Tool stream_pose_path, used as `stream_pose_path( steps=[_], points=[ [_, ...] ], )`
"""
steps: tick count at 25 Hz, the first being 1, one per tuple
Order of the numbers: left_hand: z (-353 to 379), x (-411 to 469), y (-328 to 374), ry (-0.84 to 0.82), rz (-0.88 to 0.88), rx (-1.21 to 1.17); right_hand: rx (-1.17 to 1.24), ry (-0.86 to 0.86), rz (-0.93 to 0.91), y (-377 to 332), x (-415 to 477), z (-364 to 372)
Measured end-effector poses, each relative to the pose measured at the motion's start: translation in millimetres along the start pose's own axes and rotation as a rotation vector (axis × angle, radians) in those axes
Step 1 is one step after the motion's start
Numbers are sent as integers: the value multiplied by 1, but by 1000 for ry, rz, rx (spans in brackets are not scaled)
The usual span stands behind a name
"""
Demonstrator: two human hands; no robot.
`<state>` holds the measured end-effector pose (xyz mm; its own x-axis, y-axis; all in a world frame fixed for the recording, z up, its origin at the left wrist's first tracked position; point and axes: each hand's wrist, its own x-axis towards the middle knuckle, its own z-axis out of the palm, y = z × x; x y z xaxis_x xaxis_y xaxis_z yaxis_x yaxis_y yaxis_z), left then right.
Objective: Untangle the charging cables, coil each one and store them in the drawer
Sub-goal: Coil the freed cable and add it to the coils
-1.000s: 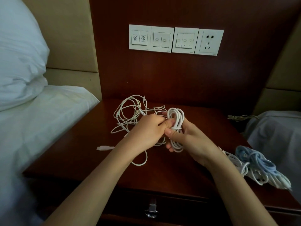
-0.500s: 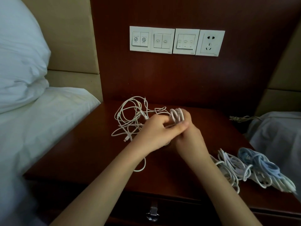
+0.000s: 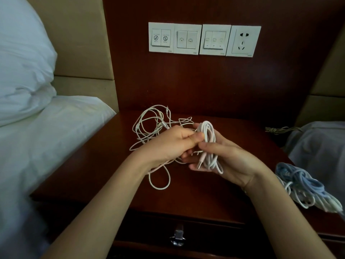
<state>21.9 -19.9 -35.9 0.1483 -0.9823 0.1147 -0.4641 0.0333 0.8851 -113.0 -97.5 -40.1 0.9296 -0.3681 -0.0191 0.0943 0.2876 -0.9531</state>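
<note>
While left hand (image 3: 168,144) pinches, white coil (image 3: 210,135) lies across right hand (image 3: 231,161).

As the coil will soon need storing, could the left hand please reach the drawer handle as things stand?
Probably yes, once freed: the left hand pinches the coil, but the handle hangs uncovered on the shut drawer below, with nothing before it.

The left hand (image 3: 168,144) and right hand (image 3: 229,161) are bare, with bare forearms
</note>
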Motion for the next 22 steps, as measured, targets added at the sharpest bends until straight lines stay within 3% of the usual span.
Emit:
stream_pose_path(
  steps=[4,8,12,13,17,22],
  points=[
    [-1,-1,-2,79,-48,26,-48,52,1,-2,-1,0],
    [1,5,-7,187,-82,-22,-360,225,-154,1,1,2],
    [3,4,-4,124,-107,-299,-735,473,-259,4,3,-4],
    [3,4,-3,116,-105,-273,-862,545,-304,7,3,-5],
    [18,2,0,263,34,270,-1188,686,-307,18,3,8],
    [30,6,-1,380,73,251,-1250,718,-275,24,9,12]
  ],
)
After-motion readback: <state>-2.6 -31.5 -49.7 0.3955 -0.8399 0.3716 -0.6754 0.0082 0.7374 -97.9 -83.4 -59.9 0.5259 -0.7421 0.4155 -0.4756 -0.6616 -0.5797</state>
